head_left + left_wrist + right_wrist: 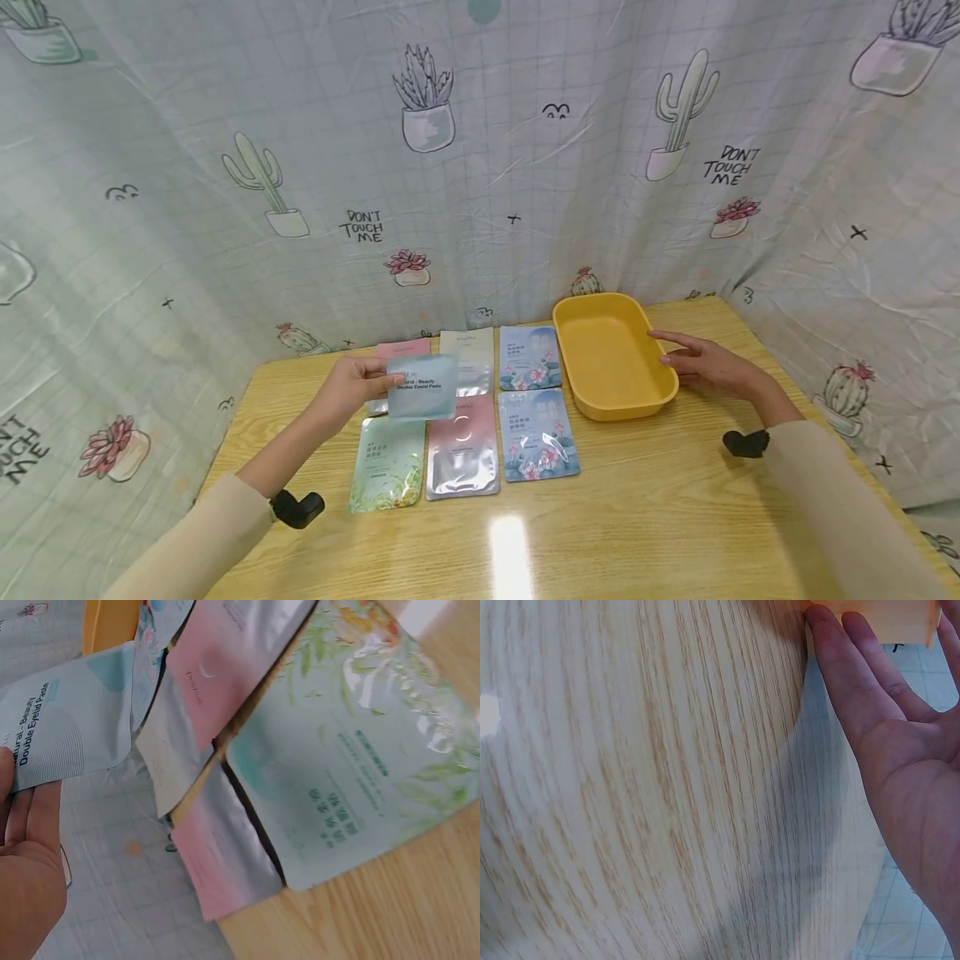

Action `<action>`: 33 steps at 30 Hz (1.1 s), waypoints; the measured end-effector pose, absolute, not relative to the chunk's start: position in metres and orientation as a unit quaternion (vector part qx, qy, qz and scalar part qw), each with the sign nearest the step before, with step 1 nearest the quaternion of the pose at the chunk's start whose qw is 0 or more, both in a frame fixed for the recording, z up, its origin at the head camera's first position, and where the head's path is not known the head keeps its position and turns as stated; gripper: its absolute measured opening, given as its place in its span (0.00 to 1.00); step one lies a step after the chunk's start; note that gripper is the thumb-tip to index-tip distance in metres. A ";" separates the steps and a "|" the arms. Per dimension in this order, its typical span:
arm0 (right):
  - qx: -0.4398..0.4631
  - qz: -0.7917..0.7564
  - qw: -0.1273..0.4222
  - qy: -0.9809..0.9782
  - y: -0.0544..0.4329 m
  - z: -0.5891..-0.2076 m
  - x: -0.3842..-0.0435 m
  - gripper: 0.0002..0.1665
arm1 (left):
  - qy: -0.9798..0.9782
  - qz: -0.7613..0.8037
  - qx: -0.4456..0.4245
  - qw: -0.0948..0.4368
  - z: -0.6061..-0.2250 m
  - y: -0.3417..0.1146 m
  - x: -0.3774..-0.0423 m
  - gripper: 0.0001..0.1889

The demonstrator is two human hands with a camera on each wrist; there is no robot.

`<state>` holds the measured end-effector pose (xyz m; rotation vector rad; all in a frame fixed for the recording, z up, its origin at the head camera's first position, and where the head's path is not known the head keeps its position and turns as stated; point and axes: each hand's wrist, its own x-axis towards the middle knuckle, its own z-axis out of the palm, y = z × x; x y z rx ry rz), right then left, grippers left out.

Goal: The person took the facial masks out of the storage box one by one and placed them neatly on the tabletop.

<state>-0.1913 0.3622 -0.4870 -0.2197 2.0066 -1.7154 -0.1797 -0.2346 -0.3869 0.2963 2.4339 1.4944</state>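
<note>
My left hand [356, 390] pinches a pale blue packet [431, 387] by its left edge, thumb on the front; its print reads "Double Eyelid Paste". In the head view it overlaps the packets lying behind it. At the right, the fingers of my right hand [708, 368] extend to the side of a yellow plastic tray [611, 354], fingertips at its wall. In the right wrist view that hand [907, 742] has fairly straight fingers at the tray's edge. Nothing is inside the tray.
On the wooden table [630, 517] lie a green packet [387, 462], a pink-silver packet [462, 450], a cream packet [468, 358], two blue floral packets, the front one [537, 435] nearer me, and a partly hidden pink packet [405, 347]. A patterned curtain [480, 183] hangs behind.
</note>
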 end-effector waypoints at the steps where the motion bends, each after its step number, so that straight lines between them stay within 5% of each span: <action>1: -0.079 -0.628 0.243 0.735 0.362 -0.487 -0.191 0.38 | 0.839 0.517 0.102 0.137 -0.387 -0.237 -0.177 0.14; 22: -0.092 -0.596 0.213 0.769 0.366 -0.488 -0.193 0.39 | 0.793 0.575 0.007 0.201 -0.400 -0.287 -0.116 0.19; 33: -0.100 -0.602 0.225 0.759 0.367 -0.495 -0.195 0.38 | 0.732 0.619 -0.064 0.277 -0.446 -0.314 -0.065 0.26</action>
